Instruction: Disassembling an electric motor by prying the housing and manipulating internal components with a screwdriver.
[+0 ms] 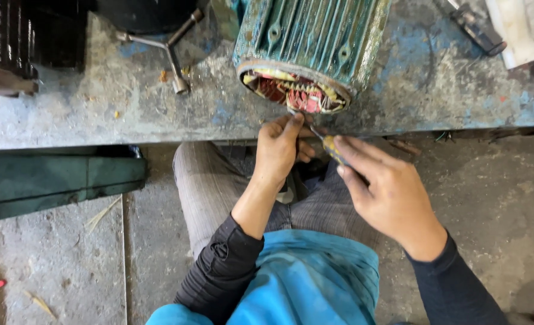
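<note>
A green finned motor housing (315,36) lies on the worn bench (98,102), its open end facing me and showing red and yellow windings (294,93). My left hand (279,147) reaches up to the lower rim of the opening, fingertips at the windings. My right hand (384,189) grips a yellow-handled screwdriver (332,148) whose metal tip points up-left into the winding edge, just beside my left fingers.
A metal cross-shaped wrench (170,51) lies on the bench left of the motor. Tools and pale objects (508,27) sit at the bench's far right. A dark green box (56,180) stands under the bench at left. My knees are over the concrete floor (68,259).
</note>
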